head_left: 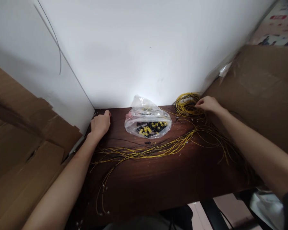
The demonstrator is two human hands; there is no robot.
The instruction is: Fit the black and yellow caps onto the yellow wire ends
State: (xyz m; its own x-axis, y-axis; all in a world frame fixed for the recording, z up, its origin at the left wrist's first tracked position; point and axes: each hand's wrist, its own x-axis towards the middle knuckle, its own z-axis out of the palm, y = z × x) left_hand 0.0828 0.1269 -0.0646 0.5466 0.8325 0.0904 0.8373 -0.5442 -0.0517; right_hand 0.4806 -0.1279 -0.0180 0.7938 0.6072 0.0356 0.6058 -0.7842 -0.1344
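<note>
My left hand (pixel 100 124) is closed in a pinch near the back left of the dark tabletop. A thin dark wire seems to run from its fingertips to the right, past the clear plastic bag. My right hand (pixel 208 104) pinches at the edge of a coil of yellow and black wires (pixel 186 103); which strand lies between its fingertips is hard to see. Between both hands sits the clear plastic bag (pixel 132 123), holding several small black and yellow connector pieces (pixel 156 127). A loose bundle of yellow and black wires (pixel 144 154) stretches across the table in front of it.
A small black piece (pixel 147 142) lies in front of the bag. Cardboard (pixel 38 159) stands at the left, and a large cardboard box (pixel 266 83) at the right. A white wall (pixel 134 48) closes off the back of the brown tabletop (pixel 158 179).
</note>
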